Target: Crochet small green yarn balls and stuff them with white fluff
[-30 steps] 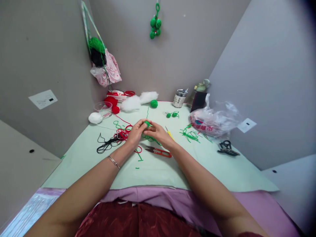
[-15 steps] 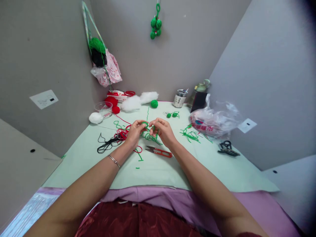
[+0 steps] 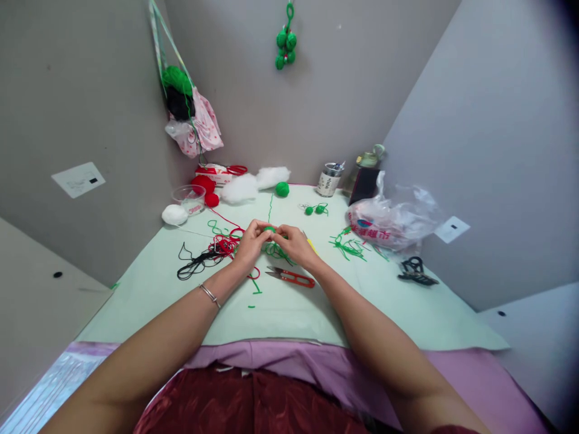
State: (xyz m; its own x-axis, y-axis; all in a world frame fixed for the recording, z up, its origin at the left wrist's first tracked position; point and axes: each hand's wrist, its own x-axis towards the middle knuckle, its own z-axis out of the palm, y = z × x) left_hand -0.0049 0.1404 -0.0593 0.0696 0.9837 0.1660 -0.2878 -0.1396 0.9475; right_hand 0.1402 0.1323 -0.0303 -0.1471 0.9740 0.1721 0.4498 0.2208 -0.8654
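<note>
Above the middle of the table, my left hand (image 3: 252, 243) is closed, pinching a small green yarn piece (image 3: 269, 229) between thumb and fingers. My right hand (image 3: 296, 244) meets it from the other side, its thumb and fingers pressed on the same piece. Loose green yarn (image 3: 279, 253) lies beneath the two hands. A thin yellow-handled tool (image 3: 312, 245) shows behind my right hand; whether the hand touches it I cannot tell. Red-handled thread snips (image 3: 296, 278) rest on the table just in front of my hands.
Left of my hands lie tangled red yarn (image 3: 225, 244) and black cord (image 3: 199, 265). White stuffing (image 3: 239, 188) and a green yarn ball (image 3: 282, 189) sit at the back. To the right are green yarn scraps (image 3: 348, 247), a plastic bag (image 3: 391, 220) and a black claw clip (image 3: 416, 272).
My right hand has moved in to my left hand, and its fingers now press on the green yarn piece. The yellow-handled tool has come into sight behind my right hand.
</note>
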